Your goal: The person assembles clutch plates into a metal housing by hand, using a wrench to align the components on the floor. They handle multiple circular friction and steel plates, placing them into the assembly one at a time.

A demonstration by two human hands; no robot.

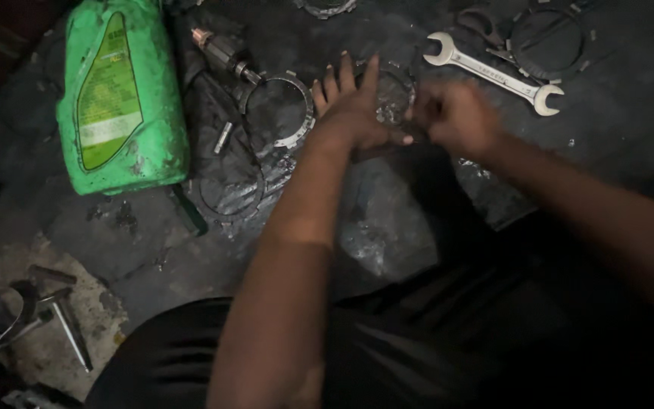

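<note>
Left hand (353, 113) lying flat, fingers spread, pressing the ring (393, 95) | right hand (452, 117) blurred, touching ring's right edge, grip unclear | second ring (285, 113) and green jug (123, 91) crowding ring's left | wrench (493, 73) lying right | bare dark floor (387, 220) opening below ring.

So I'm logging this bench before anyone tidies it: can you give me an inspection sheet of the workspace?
Surface: dark floor, oily and wet-looking.
Job's things: toothed metal ring between both hands, partly hidden.
Clutter: green plastic jug on its side; second toothed ring; thin dark rings; open-ended spanner; another ring far right; small tools lower left.
Hands: left hand fingers spread on the ring; right hand blurred, at the ring's edge.
Cables: nothing seen.
Surroundings: the person's dark trousers fill the bottom.
</note>
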